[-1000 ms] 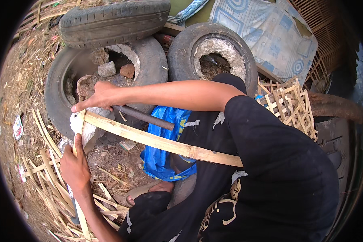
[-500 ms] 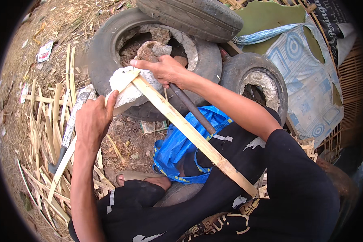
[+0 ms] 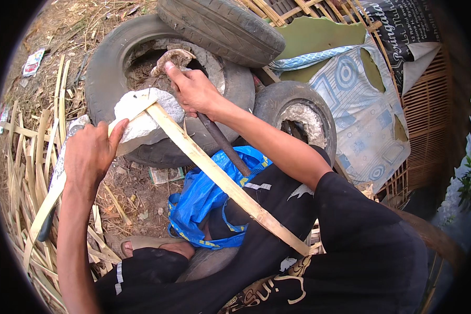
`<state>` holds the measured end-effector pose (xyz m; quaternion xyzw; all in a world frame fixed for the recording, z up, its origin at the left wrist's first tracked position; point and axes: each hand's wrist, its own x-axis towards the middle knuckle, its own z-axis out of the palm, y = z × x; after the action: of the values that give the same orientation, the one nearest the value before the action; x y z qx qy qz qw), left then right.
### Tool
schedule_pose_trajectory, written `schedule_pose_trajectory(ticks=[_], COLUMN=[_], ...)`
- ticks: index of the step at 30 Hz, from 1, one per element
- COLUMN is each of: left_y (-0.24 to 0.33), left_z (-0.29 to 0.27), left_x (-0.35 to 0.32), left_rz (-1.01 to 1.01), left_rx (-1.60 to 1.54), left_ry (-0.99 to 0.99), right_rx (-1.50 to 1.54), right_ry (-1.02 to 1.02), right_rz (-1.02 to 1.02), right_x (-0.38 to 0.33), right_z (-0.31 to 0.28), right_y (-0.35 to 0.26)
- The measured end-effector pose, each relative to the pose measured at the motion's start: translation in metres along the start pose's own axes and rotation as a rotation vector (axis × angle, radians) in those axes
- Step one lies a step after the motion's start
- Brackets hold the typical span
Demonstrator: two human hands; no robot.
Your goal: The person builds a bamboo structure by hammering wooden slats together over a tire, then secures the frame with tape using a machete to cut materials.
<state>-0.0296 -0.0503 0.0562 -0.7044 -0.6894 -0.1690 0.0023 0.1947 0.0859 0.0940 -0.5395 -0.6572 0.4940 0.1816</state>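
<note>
My left hand point(image 3: 91, 152) is closed around a pale wooden strip point(image 3: 43, 222), which runs back along my forearm. The strip's far end rests on a white stone block point(image 3: 159, 104), where it meets the end of a longer wooden strip point(image 3: 220, 170) slanting down across my lap. A thin nail point(image 3: 149, 94) seems to stand up at that joint. My right hand point(image 3: 196, 91) grips a dark rod-like handle point(image 3: 225, 146) just right of the block. Its upper end is hidden by the hand. Beside my left hand lies a machete with a dark grip point(image 3: 47, 226).
The block sits on a large tyre point(image 3: 102, 78); another tyre point(image 3: 222, 31) leans behind, and a smaller one point(image 3: 327, 115) lies right. A blue bag point(image 3: 193, 209) lies between my legs. Many cut strips point(image 3: 23, 172) pile up at left. Patterned cloth point(image 3: 358, 125) and woven bamboo point(image 3: 424, 131) lie right.
The whole view has shifted, so things sit further left. My right hand has turned, its thumb now pointing up rather than sideways over the joint. The left hand keeps its grip on the strip.
</note>
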Motion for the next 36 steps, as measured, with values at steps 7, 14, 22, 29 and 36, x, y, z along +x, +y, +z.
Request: schedule_pose_trajectory(ticks=[7, 14, 22, 29, 36], left_y=[-0.016, -0.012, -0.01, -0.015, -0.012], left_z=[-0.008, -0.01, -0.006, -0.004, -0.003], left_x=[0.0, 0.005, 0.004, 0.001, 0.0], left_rz=[-0.001, 0.035, 0.035, 0.021, 0.031], left_rx=[0.049, 0.057, 0.048, 0.016, 0.001], left_ry=[-0.02, 0.025, 0.051, 0.054, 0.061], right_rx=[-0.364, -0.396, -0.283, 0.086, 0.095], right_ry=[-0.044, 0.054, 0.147, 0.065, 0.098], right_rz=[-0.047, -0.196, -0.345, -0.167, -0.209], right_x=[-0.043, -0.054, -0.052, -0.056, -0.056], right_z=[-0.019, -0.009, 0.006, 0.01, -0.002], right_y=[-0.043, -0.053, -0.016, -0.022, -0.024])
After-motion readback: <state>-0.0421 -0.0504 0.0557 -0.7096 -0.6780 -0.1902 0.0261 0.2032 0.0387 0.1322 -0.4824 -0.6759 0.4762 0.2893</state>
